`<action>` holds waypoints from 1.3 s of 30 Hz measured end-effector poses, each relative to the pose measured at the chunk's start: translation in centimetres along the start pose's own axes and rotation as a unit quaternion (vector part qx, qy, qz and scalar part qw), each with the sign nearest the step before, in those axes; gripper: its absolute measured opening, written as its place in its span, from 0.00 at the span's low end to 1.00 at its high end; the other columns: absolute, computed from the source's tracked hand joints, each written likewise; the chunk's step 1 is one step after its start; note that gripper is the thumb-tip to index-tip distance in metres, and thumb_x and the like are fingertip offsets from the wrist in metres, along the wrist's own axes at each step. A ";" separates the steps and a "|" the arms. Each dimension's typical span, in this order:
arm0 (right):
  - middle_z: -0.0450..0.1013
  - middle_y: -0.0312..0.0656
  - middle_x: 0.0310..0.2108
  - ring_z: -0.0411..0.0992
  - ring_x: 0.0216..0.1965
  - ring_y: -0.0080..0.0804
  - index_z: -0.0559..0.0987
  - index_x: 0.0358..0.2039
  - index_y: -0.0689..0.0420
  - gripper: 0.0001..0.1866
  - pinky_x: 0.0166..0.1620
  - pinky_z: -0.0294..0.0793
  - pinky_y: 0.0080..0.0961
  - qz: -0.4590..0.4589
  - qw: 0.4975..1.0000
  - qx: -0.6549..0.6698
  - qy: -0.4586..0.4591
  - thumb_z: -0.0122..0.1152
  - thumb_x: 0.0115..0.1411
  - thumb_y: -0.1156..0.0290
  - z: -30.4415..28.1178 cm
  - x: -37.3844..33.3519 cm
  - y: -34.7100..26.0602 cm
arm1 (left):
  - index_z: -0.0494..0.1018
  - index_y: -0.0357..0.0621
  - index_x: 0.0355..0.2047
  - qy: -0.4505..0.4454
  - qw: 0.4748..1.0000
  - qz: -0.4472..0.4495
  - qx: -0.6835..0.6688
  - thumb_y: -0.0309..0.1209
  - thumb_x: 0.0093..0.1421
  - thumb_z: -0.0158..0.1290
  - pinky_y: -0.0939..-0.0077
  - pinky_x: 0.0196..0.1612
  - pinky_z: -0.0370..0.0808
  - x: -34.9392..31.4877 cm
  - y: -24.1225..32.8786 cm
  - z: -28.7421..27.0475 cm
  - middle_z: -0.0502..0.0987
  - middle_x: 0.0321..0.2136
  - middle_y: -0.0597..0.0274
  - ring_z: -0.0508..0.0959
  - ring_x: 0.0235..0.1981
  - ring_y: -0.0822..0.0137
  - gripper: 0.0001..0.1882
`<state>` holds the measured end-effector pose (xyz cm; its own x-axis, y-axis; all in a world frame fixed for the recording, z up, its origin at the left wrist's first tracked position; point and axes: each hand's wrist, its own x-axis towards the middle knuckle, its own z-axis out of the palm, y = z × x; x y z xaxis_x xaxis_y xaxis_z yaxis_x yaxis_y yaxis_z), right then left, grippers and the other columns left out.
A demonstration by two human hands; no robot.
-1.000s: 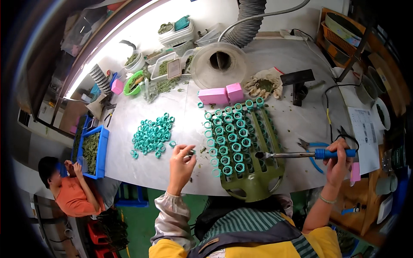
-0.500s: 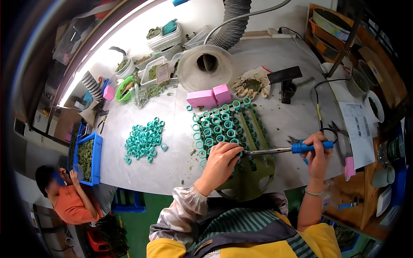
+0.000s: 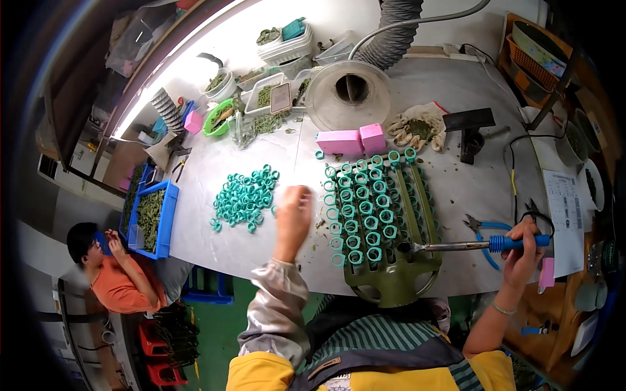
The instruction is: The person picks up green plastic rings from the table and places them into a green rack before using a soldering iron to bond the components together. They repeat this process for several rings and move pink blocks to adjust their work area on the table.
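Left hand (image 3: pixel 295 214): withdrawn beside teal plastic rings (image 3: pixel 245 197); fingers blurred, indeterminate.
Right hand (image 3: pixel 521 253): wrapped round blue-handled metal iron (image 3: pixel 475 246).
Olive-green slotted rack (image 3: pixel 393 284): one ring (image 3: pixel 389 231) apparently added.

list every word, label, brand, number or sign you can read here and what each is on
No text is clear enough to quote.
Sheet at the right: printed lines and a square pattern, too small to read.
Brown tag on the apron: any marking is too small to read.
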<state>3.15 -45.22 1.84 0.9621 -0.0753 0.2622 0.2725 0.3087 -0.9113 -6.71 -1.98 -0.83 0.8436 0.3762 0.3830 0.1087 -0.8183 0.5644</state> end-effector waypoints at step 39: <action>0.70 0.39 0.24 0.69 0.20 0.21 0.76 0.24 0.62 0.11 0.15 0.64 0.17 -0.013 0.997 0.016 -0.075 0.54 0.63 0.71 1.4 -1.0 0.5 | 0.77 0.44 0.46 -0.191 0.961 0.189 -0.071 0.24 0.55 0.59 0.63 0.53 0.69 -6.0 12.2 3.1 0.78 0.46 0.62 0.74 0.47 0.57 0.17</action>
<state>2.35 -43.68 1.58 0.9412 0.0591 0.3327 0.2945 0.3395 -0.8933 -8.84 -15.56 1.53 0.9428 -0.1454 0.3000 -0.2938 -0.7877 0.5416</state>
